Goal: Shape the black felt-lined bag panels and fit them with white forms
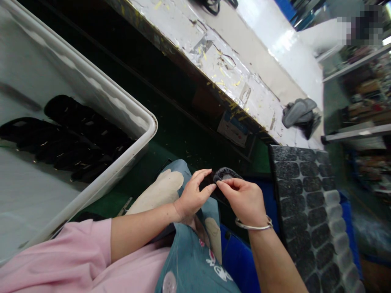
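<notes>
My right hand [247, 200] pinches the edge of a dark oval piece with a fuzzy grey rim [228, 171], which looks like part of a shoe or slipper. Much of that piece is hidden behind the fingers. Facing it from the left is my left hand [193, 196], its fingers stretched out and the thumb apart, close to the piece's left side; whether it touches is unclear. Both hands are above my lap, over a blue-green apron [192, 260].
A white bin [143, 140] at left contains several black shoe-like items [82, 134]. Ahead runs a worn white workbench [214, 61] with grey pieces [299, 114] on it. At right, a tray of dark padded pieces [290, 187] stands over blue crates [238, 256].
</notes>
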Tool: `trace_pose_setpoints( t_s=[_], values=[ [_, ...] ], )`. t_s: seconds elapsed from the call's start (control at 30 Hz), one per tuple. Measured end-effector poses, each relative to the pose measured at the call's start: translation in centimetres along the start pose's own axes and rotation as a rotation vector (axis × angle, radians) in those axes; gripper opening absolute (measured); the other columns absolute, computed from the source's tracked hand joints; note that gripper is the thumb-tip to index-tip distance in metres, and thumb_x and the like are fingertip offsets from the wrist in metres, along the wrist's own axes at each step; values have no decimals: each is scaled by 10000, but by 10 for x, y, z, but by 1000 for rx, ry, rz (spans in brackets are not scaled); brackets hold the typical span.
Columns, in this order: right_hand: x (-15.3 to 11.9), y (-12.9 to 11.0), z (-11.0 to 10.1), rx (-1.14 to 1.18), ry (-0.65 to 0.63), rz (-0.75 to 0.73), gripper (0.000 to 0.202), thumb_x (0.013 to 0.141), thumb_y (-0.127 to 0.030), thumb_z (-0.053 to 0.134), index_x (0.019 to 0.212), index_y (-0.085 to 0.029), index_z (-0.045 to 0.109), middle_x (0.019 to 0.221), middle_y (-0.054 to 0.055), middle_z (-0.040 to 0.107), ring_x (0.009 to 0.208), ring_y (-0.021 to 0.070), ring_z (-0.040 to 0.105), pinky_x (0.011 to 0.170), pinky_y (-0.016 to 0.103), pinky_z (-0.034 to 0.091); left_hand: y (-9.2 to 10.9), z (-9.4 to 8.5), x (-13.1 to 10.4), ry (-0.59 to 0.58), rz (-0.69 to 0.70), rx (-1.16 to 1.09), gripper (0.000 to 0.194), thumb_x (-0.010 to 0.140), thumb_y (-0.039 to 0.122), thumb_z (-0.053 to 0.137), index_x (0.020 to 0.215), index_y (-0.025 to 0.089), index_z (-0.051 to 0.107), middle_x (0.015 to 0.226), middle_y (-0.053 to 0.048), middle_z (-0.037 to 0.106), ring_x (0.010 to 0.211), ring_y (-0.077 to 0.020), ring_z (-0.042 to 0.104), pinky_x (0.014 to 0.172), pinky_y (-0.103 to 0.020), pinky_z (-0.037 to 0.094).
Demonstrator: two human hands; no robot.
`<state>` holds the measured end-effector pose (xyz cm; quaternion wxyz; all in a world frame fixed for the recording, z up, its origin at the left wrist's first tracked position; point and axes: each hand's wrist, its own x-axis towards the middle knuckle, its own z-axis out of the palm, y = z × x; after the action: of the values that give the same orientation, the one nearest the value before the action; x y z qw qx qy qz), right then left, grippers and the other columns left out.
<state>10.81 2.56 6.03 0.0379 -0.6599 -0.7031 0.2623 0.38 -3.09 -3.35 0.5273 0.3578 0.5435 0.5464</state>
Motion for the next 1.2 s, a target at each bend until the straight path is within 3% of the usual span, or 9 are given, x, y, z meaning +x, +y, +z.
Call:
trace_pose_setpoints(
  t_s=[0.17, 0.3, 0.5, 0.6, 0.7, 0.77, 0.93, 1.03, 1.2],
  values=[
    [4, -3, 3, 148, -23, 142, 200, 665, -367, 642, 622, -187, 718, 530, -2, 648, 503, 142, 561, 463, 226, 371, -7, 4, -4, 31, -8, -78, 424, 811, 253, 602, 1217, 160, 526, 1291, -116, 491, 1227, -225, 463, 1052, -408, 389],
    [4, -7, 6, 119, 24, 84, 184, 662, -302, 598, 554, -172, 670, 450, -23, 560, 444, 110, 483, 427, 215, 313, -10, 7, -8, 38, -28, -92, 430, 812, 278, 612, 1224, 188, 526, 1320, -107, 471, 1246, -231, 447, 1048, -407, 392],
    [10, -9, -4, 276, -123, 165, 220, 672, -349, 619, 623, -140, 664, 476, -19, 539, 435, 95, 446, 410, 206, 325, -3, 5, -10, 12, -56, -75, 493, 792, 284, 628, 1257, 194, 491, 1336, -108, 453, 1244, -235, 446, 1046, -411, 387],
    [4, 1, -10, 264, -141, 65, 266, 708, -387, 640, 792, -148, 719, 636, 26, 662, 540, 137, 567, 505, 237, 445, -4, 3, -12, 30, -24, -45, 495, 777, 246, 633, 1248, 201, 488, 1325, -104, 458, 1237, -236, 446, 1048, -421, 376],
    [-10, 12, -8, 179, -53, -148, 230, 758, -355, 638, 882, -182, 724, 837, 50, 715, 730, 170, 649, 685, 276, 513, -9, 1, -14, 60, 27, -11, 452, 774, 211, 629, 1209, 208, 507, 1288, -93, 478, 1211, -231, 461, 1037, -425, 376],
    [-19, 16, -2, 79, 41, -232, 176, 773, -321, 641, 860, -192, 723, 842, 48, 716, 758, 171, 656, 723, 283, 514, -12, -1, -15, 75, 47, -15, 376, 796, 202, 607, 1165, 207, 528, 1248, -88, 496, 1183, -217, 480, 1012, -408, 397],
    [-28, 15, 11, -20, 211, -319, 114, 805, -264, 611, 785, -187, 693, 743, 35, 685, 660, 150, 620, 637, 267, 499, -8, -9, -9, 126, 211, 40, 150, 845, 169, 550, 985, 189, 599, 1132, -81, 536, 1119, -188, 503, 990, -377, 407],
    [-30, 16, 16, 3, 252, -340, 103, 813, -248, 598, 797, -182, 676, 746, 32, 657, 653, 139, 597, 617, 256, 493, 0, -21, 5, 15, 364, 125, 167, 878, 166, 497, 956, 198, 642, 1007, -66, 567, 973, -157, 559, 867, -316, 473],
    [-34, 22, 21, 50, 268, -202, 135, 784, -282, 623, 848, -184, 689, 745, 28, 662, 633, 143, 599, 636, 270, 502, 23, -42, 46, -353, 611, 289, 232, 875, 180, 485, 992, 218, 682, 940, -66, 572, 843, -144, 576, 716, -255, 492]
  ],
)
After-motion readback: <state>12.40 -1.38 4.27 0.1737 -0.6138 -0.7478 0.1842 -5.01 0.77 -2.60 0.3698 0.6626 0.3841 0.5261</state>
